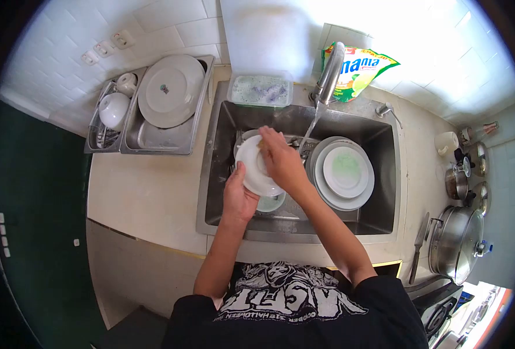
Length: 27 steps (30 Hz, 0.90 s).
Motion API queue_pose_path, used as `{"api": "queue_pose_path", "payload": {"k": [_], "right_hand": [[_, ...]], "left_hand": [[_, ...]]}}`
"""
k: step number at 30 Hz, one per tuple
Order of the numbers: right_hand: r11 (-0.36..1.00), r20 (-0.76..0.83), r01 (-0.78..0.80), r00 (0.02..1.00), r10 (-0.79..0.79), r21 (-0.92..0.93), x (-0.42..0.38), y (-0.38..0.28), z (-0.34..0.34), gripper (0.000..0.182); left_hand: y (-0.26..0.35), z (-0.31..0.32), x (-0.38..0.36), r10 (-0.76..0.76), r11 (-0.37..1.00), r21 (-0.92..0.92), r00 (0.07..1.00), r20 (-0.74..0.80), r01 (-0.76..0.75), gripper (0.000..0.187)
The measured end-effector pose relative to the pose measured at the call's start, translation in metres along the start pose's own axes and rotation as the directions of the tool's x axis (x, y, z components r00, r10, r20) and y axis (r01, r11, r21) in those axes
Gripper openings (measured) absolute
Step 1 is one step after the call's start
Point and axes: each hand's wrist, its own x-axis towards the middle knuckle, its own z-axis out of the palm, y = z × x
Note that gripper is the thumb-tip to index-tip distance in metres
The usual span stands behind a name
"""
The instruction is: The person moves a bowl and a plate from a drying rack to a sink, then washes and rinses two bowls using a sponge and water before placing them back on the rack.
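My left hand (238,195) grips the rim of a white plate (251,164), tilted above the left half of the sink. Pressed to the plate's face is my right hand (279,160), its fingers over what looks like a yellowish sponge (261,143), mostly hidden. Below the plate, a soapy bowl (271,202) and some cutlery partly show in the sink (292,224). To the right of my hands is a stack of white plates (367,187), with green-tinted suds on the small top plate (346,167). Water runs from the faucet (331,72) beside the stack.
A plastic tub (260,90) of suds and a green-yellow detergent bag (362,72) stand behind the sink. On the left, a metal rack (158,145) holds plates, beside white cups (114,111). A knife (419,247) and a lidded pot (458,244) lie on the right.
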Motion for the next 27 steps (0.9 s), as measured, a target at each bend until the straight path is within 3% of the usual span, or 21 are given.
{"api": "queue_pose_path", "payload": {"k": [2, 5, 8, 11, 12, 15, 17, 20, 23, 26, 27], "right_hand": [[0.983, 0.044, 0.156, 0.987, -0.152, -0.095, -0.001, -0.008, -0.001, 0.046], [0.954, 0.131, 0.299, 0.946, -0.296, -0.009, -0.024, -0.016, -0.019, 0.044], [0.953, 0.156, 0.302, 0.942, -0.296, -0.015, -0.030, -0.015, -0.021, 0.043], [0.981, 0.010, 0.192, 0.981, -0.192, -0.002, -0.015, -0.018, 0.002, 0.042], [0.980, -0.033, 0.166, 0.985, -0.170, -0.105, -0.008, -0.018, 0.011, 0.043], [0.960, 0.041, 0.244, 0.970, -0.240, -0.139, -0.001, -0.016, 0.021, 0.046], [0.953, 0.114, 0.295, 0.951, -0.286, -0.067, -0.008, -0.021, 0.016, 0.055], [0.915, 0.194, 0.400, 0.902, -0.385, -0.042, -0.024, -0.023, 0.006, 0.061], [0.921, 0.176, 0.390, 0.905, -0.387, 0.021, -0.034, -0.015, 0.005, 0.062], [0.990, 0.289, -0.045, 0.957, 0.004, 0.135, -0.012, -0.032, -0.011, 0.054], [0.995, 0.215, 0.096, 0.972, -0.092, -0.010, -0.004, -0.021, -0.002, 0.050]], "left_hand": [[0.002, -0.001, 0.002, 0.005, 1.000, 0.001, 1.000, -0.011, -0.005, 0.046], [0.011, -0.003, 0.002, 0.012, 0.999, -0.036, 1.000, 0.008, -0.011, 0.047], [0.004, -0.012, 0.006, -0.042, 0.999, -0.011, 0.999, 0.011, 0.042, 0.046], [-0.008, -0.004, 0.003, -0.108, 0.994, 0.023, 0.993, 0.040, 0.107, 0.044], [-0.009, 0.001, 0.001, -0.107, 0.994, 0.007, 0.994, 0.033, 0.107, 0.044], [-0.006, 0.008, 0.002, -0.087, 0.996, -0.034, 0.996, -0.001, 0.087, 0.043], [-0.002, -0.004, 0.007, -0.067, 0.996, -0.062, 0.996, -0.050, 0.064, 0.043], [-0.002, -0.032, 0.017, -0.128, 0.987, -0.103, 0.990, -0.051, 0.122, 0.043], [-0.009, -0.039, 0.022, -0.140, 0.985, -0.101, 0.990, -0.019, 0.138, 0.039], [-0.009, -0.014, 0.012, -0.095, 0.994, -0.054, 0.995, 0.013, 0.095, 0.040], [-0.008, -0.005, 0.010, -0.094, 0.994, -0.048, 0.996, 0.005, 0.094, 0.040]]}}
